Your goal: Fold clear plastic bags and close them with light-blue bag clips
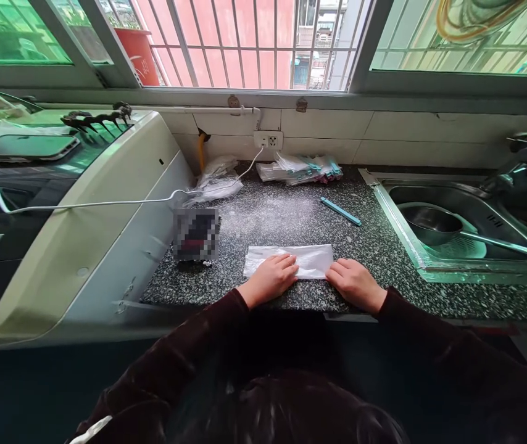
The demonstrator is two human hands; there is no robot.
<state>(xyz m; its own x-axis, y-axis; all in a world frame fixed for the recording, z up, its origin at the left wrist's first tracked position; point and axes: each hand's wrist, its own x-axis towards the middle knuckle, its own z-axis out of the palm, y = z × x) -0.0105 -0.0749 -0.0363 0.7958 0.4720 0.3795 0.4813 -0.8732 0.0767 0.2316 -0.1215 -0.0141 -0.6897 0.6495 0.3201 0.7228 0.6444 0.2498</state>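
Observation:
A white folded sheet [315,260], which looks like a thin plastic bag, lies flat on the speckled stone counter near its front edge. My left hand [273,277] rests on its left half with the fingers stretched flat. At the right end, my right hand [352,282] has its fingers curled onto the sheet's edge. Beyond the sheet, slightly right, lies a slim turquoise strip [340,211], apart from both hands. Against the wall is a pile of clear bags with turquoise strips [303,168].
To the right, a metal sink [386,191] holds a pan with a long handle [432,223]. A pixelated object [196,234] lies left of the sheet. Crumpled clear plastic [217,179] sits by the wall socket [269,140]. A white cable [106,204] crosses the pale appliance [120,179].

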